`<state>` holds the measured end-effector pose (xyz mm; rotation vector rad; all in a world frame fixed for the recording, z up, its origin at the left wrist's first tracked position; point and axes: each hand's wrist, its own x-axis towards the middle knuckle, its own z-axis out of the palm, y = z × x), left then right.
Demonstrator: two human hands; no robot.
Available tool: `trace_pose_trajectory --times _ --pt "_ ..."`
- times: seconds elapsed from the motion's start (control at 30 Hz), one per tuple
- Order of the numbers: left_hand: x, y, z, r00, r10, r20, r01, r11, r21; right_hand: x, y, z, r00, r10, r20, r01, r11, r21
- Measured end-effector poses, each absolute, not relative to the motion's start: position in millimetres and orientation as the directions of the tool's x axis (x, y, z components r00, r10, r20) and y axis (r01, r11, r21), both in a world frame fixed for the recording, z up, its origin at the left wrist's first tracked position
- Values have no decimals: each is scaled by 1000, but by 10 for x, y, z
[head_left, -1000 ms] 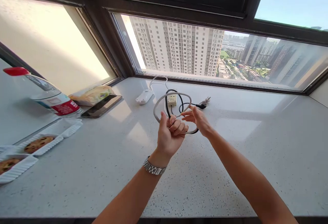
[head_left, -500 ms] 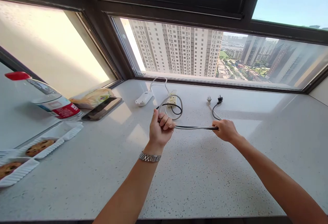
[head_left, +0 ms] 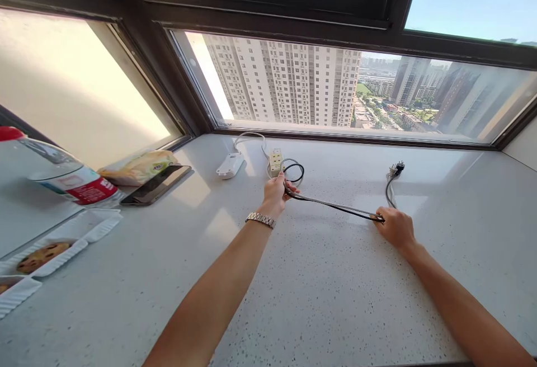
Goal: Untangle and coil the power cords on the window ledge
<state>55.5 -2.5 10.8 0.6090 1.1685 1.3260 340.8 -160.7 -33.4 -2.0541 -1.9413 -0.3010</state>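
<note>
Two cables [head_left: 335,206], one black and one pale grey, run side by side in a taut, slightly sagging line just above the speckled white sill [head_left: 319,294]. The left hand [head_left: 276,192] is closed around their left end, where a small loop of cable curls out past the fingers toward the cream power strip [head_left: 276,161]. Whether the loop touches the strip is hard to make out. The right hand [head_left: 394,226] is closed on the cables' other end, knuckles up, so the fingers underneath are hidden. Beyond it the cables bend away toward the window and end in two plugs [head_left: 395,169] lying close together on the sill, too small to tell apart clearly. A silver wristwatch [head_left: 260,220] sits on the left wrist. A white adapter [head_left: 230,165] lies just left of the strip. Farther left are a phone [head_left: 156,184], a snack packet [head_left: 136,166] and a red-capped bottle [head_left: 59,174], partly cut off by the frame edge, as is the tray of cookies [head_left: 46,252].
</note>
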Motion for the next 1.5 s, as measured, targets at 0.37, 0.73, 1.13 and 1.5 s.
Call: trace_pose_trajectory --times 0.37,0.73,1.13,1.5 --pt "226 671 81 -354 866 -352 -438 179 881 3005 -1543 -312 -249 897 366 957 285 -48" --pt "79 480 140 -127 977 -172 -376 113 920 3291 -1463 -312 -268 819 508 916 380 -129" --pt "-185 -89 -57 -57 974 -221 -207 205 957 3344 -1556 -232 7 711 703 900 302 -314" --pt "-164 -189 -161 -34 990 -140 96 143 985 3423 -1560 -265 210 757 619 786 246 -567"
